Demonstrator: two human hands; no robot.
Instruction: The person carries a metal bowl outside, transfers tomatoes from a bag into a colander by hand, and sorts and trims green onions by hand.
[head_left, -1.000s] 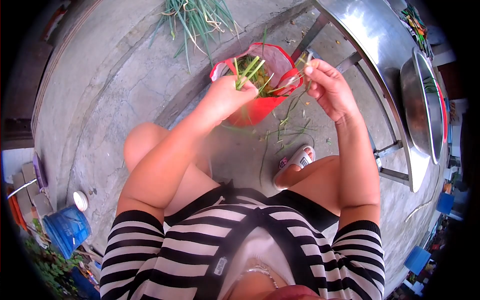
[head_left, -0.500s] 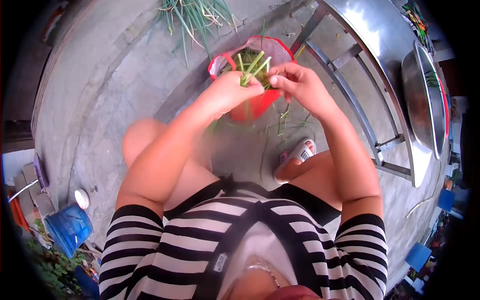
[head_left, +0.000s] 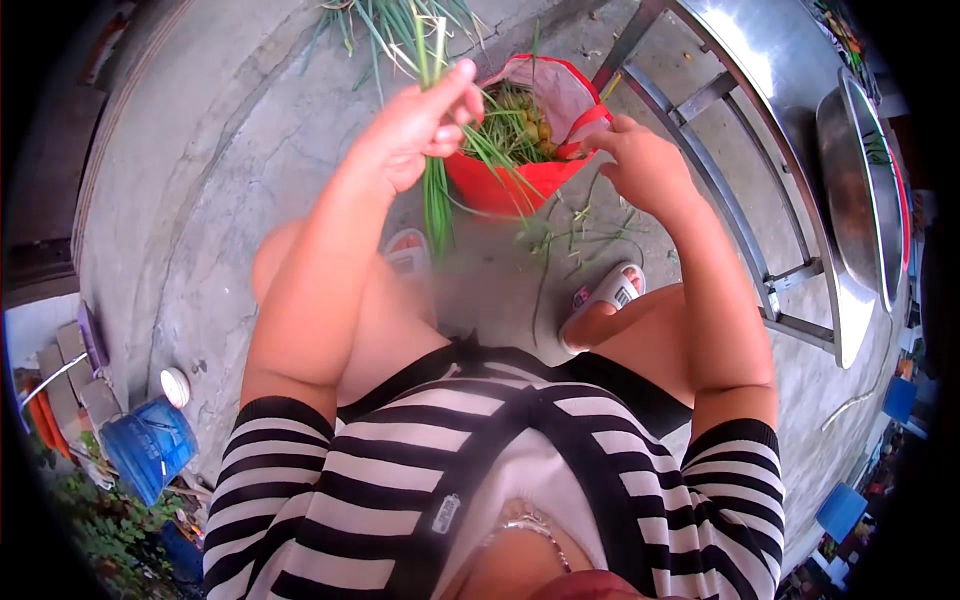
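My left hand (head_left: 415,125) is closed around a bunch of green onions (head_left: 437,205), held to the left of a red bag (head_left: 500,192). The pale stalk ends stick up above my fingers, and green leaves hang below. My right hand (head_left: 645,165) is at the bag's right rim, its fingertips beside the red strap. Its thumb and index finger are apart, with nothing visible between them. Inside the open bag lie green plant scraps (head_left: 500,140) and some yellowish round pieces (head_left: 540,130).
More long green onions (head_left: 385,25) lie on the concrete floor beyond the bag. Loose green trimmings (head_left: 580,220) are scattered near my sandal (head_left: 615,290). A metal table (head_left: 790,200) with a steel basin (head_left: 850,190) stands at right; a blue bucket (head_left: 150,450) is at lower left.
My hands have moved apart: the left one up and leftward with the green onions, the right one slightly rightward to the bag's rim. More of the bag's inside shows now.
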